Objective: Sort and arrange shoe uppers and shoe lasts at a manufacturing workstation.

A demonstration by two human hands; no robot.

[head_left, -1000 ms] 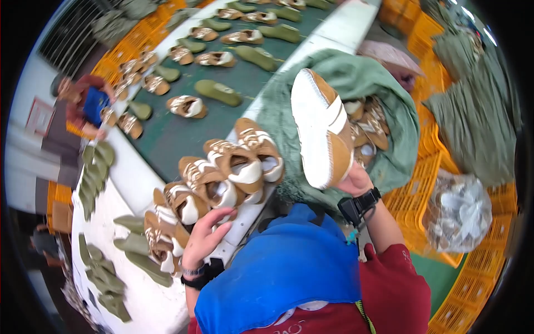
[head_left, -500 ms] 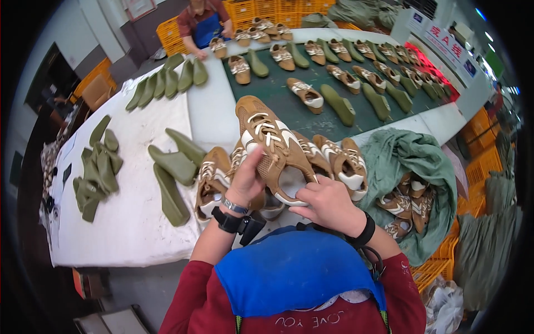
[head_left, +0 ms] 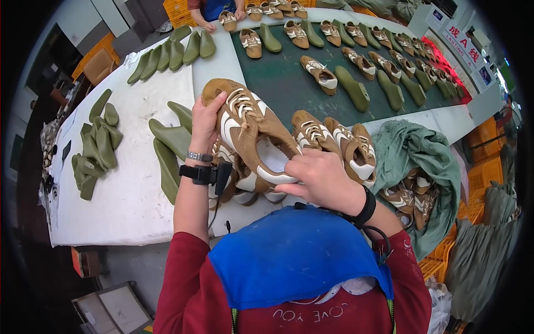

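Observation:
A brown sneaker [head_left: 253, 125] with white stripes and white laces is held in front of me, its toe pointing away to the left and its opening toward me. My left hand [head_left: 206, 119] grips it by the toe end, thumb on top. At the heel, my right hand [head_left: 322, 177] pinches the collar's rim. Below and behind the held shoe are more brown sneakers, partly hidden by it. Just right of it stand several others, one a brown sneaker [head_left: 316, 133] with its laces showing. Green shoe lasts [head_left: 169, 136] lie close to my left forearm.
A green belt [head_left: 267, 78] carries rows of sneakers and lasts. More green lasts [head_left: 103, 142] are heaped on the white tabletop [head_left: 133, 206] at left. To my right, a green cloth [head_left: 411, 139] surrounds several sneakers, with orange crates [head_left: 481, 178] beyond. Another person's hands [head_left: 210, 25] are at the far edge.
My left hand has moved from the shoe's side up to its toe. The sneaker has tilted further left, and my right hand stays at the heel. The view has shifted slightly.

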